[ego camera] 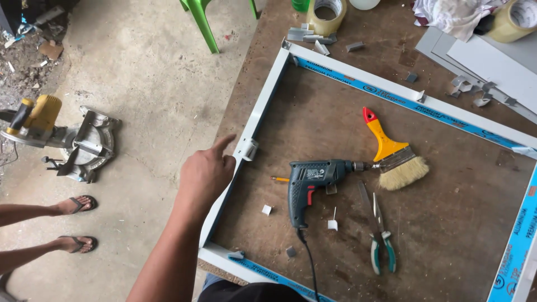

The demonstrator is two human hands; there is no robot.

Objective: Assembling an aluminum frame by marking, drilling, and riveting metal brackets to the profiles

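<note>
Inside the aluminium frame (254, 126), the drill (310, 182), brush (394, 154) and pliers (379, 235) block the middle. Bare table (458, 223) remains at the right, and open concrete floor (151, 84) left of the frame.

I see a white aluminium frame (258, 120) with blue printed tape along its far and right sides, lying on a worn brown surface (447, 223). Inside it sit a dark teal drill (313, 182) with a red trigger, a brush (394, 154) with yellow handle, red tip and pale bristles, and pliers (379, 237) with teal-and-white handles. On the grey concrete floor (145, 72) stands a silver-and-yellow mitre saw (61, 137); a chair's legs (204, 19) are bright green
</note>
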